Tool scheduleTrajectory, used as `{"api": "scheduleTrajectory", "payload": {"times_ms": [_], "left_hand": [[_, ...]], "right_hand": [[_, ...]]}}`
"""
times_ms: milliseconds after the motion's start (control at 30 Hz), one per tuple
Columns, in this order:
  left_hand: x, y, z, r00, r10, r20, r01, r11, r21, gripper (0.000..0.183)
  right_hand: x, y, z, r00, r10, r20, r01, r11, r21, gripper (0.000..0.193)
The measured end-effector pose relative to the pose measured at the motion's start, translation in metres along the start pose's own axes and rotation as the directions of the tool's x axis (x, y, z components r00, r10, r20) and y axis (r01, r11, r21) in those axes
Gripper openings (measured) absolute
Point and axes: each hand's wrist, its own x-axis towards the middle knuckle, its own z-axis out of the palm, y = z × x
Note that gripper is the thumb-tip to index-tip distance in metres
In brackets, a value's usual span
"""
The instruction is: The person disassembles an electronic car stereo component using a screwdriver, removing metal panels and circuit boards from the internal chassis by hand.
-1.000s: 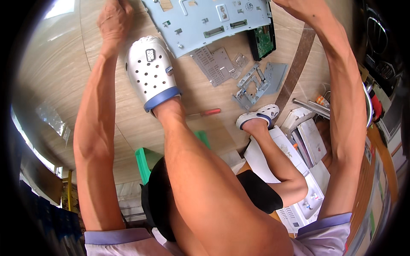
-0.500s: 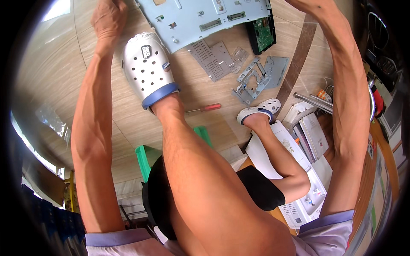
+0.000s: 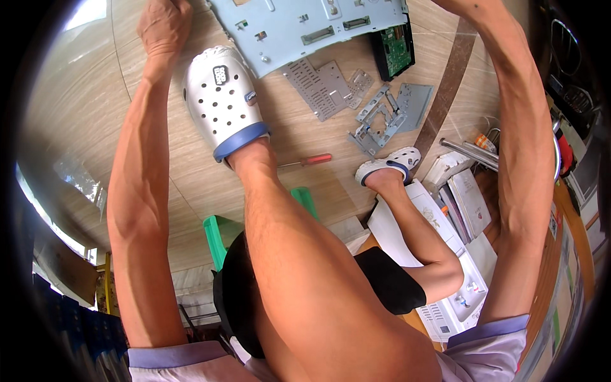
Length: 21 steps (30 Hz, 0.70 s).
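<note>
My left hand (image 3: 164, 27) is at the top left, just left of a large pale blue metal panel (image 3: 286, 38). Its fingers look curled; what they hold, if anything, is cut off by the upper edge. My right forearm (image 3: 525, 127) reaches up the right side, and its hand lies beyond the top of the picture. The panel has slots and small fittings, and its far part is out of view. My foot in a white clog (image 3: 223, 102) with a blue strap rests against or close to the panel's near left corner; contact is unclear.
Beside the panel lie a green circuit board in a black frame (image 3: 393, 51), a perforated metal plate (image 3: 321, 89) and a grey metal bracket (image 3: 379, 121). A red-handled screwdriver (image 3: 315, 159) is on the tiled floor. A green stool (image 3: 216, 239) and a white case (image 3: 439, 254) are nearer.
The whole view has shifted very slightly, with the scene sitting a little further right. My hands, the panel and the loose parts otherwise look unmoved.
</note>
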Motion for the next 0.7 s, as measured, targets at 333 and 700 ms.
{"api": "scheduleTrajectory", "payload": {"times_ms": [333,700], "left_hand": [[-0.002,0.069,-0.039,0.981,-0.145,0.132,0.180,0.932,-0.315,0.015],[0.000,0.013,-0.004,1.000,-0.021,-0.009,0.020,0.994,-0.103,0.038]], "right_hand": [[-0.003,0.003,-0.001,0.999,-0.041,0.000,0.041,0.997,-0.063,0.020],[0.003,0.012,0.010,0.995,-0.089,0.049,0.099,0.959,-0.267,0.017]]}}
